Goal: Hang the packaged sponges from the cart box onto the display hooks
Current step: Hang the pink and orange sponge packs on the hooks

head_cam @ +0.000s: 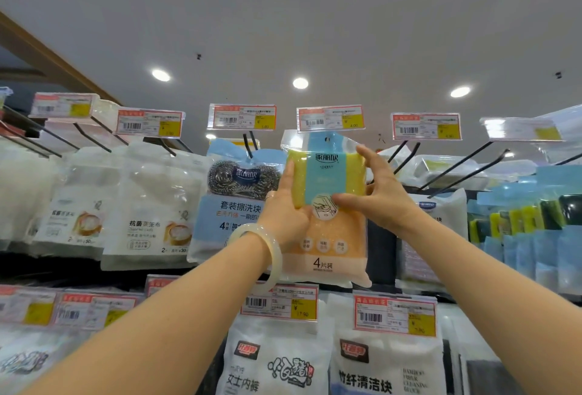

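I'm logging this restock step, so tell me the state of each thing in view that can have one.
sponge pack: held upright in both hands, raised to just under a price tag; whether it is on a hook cannot be told
left hand: grips the pack's left edge
right hand: pinches the pack's right side
steel wool pack: hanging on its hook
jade bangle: worn on the left wrist

One sponge pack [327, 205], two hands, perhaps nine price tags.
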